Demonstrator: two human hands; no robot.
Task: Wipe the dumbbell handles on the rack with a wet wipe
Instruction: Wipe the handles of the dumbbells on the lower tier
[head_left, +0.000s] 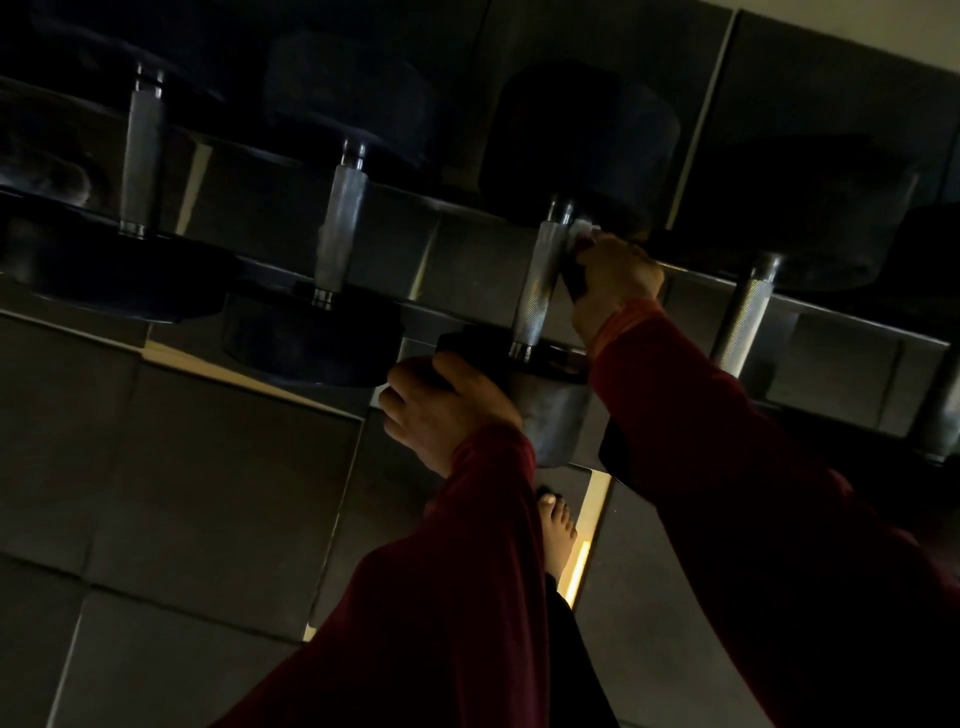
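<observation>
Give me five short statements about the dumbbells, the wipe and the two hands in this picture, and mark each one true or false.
1. The right hand holds the white wet wipe against the handle of the third dumbbell from the left. True.
2. The wipe sits at the near end of that handle, by the front weight. False: it is at the far end, by the rear weight.
3. The left hand rests on that dumbbell's front weight. True.
4. Both sleeves are blue. False: the sleeves are dark red.
5. The second dumbbell's handle is also held. False: no hand touches it.
</observation>
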